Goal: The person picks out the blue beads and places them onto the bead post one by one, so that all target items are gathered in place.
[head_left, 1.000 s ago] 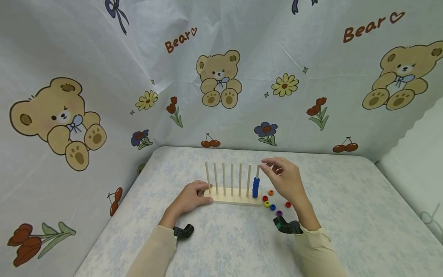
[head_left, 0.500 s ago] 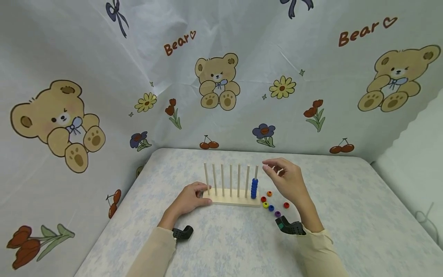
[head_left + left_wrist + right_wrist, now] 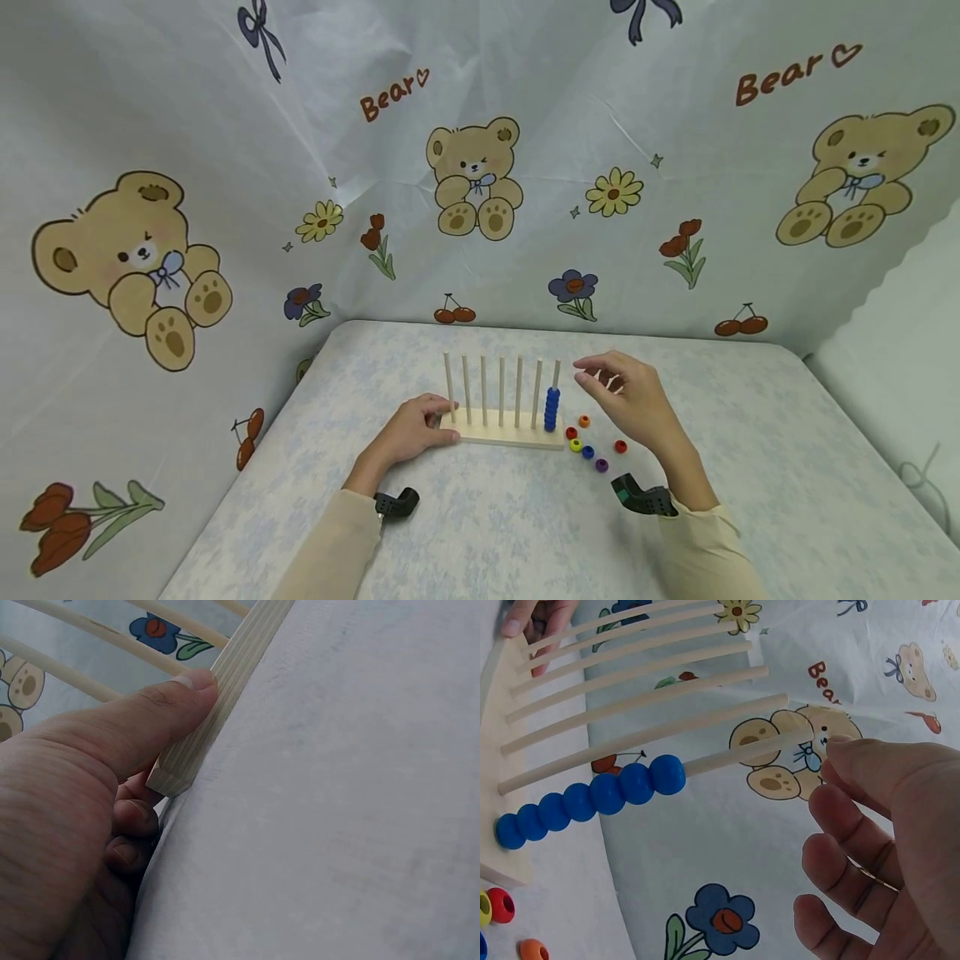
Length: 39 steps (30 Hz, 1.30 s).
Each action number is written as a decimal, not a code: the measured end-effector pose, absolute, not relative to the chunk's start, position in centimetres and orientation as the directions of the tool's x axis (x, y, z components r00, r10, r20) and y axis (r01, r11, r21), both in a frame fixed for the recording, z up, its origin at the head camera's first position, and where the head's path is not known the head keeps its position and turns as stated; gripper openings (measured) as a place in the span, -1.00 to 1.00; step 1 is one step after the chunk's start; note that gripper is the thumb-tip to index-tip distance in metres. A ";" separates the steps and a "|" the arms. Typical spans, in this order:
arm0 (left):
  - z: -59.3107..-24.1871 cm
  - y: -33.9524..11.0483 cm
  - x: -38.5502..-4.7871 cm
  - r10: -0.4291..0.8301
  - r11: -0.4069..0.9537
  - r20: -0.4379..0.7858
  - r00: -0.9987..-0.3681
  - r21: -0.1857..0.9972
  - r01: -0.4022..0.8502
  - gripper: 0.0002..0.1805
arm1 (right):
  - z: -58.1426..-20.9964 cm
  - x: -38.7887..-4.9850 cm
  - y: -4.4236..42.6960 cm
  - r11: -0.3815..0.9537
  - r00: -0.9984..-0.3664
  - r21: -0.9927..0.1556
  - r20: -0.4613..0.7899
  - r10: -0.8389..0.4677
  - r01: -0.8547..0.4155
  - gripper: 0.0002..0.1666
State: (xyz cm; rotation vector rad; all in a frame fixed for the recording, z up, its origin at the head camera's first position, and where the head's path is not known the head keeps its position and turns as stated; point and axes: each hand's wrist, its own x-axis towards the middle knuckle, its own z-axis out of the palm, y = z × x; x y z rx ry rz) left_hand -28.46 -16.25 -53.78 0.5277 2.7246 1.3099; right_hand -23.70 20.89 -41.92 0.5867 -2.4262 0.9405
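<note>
A wooden peg stand [image 3: 495, 431] with a row of upright pegs sits on the table. My left hand [image 3: 408, 429] grips the left end of its base, thumb on the front side and fingers behind, as the left wrist view shows closely. Several blue beads [image 3: 552, 409] are stacked on the rightmost peg [image 3: 750, 752], whose upper part is bare. To the right of that peg's tip hovers my right hand [image 3: 626, 398], fingers loosely bent and apart from the peg. In the right wrist view I see nothing held between thumb [image 3: 855, 754] and fingers.
Loose beads lie right of the stand: an orange bead [image 3: 584, 421], red beads [image 3: 621, 447], a yellow bead [image 3: 576, 445], a blue bead [image 3: 588, 452] and a purple bead [image 3: 602, 465]. A bear-patterned sheet [image 3: 525, 275] hangs behind the table [image 3: 495, 525].
My right hand has drawn slightly right and down, away from the rightmost peg's tip. My left hand keeps its grip on the base, and the blue stack looks the same.
</note>
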 end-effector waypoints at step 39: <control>-54.0 -16.3 -28.6 0.323 0.591 0.060 -0.945 0.767 0.250 -0.42 | -46.7 -24.0 25.2 0.689 -0.883 -0.564 0.386 -0.268 -0.455 -0.78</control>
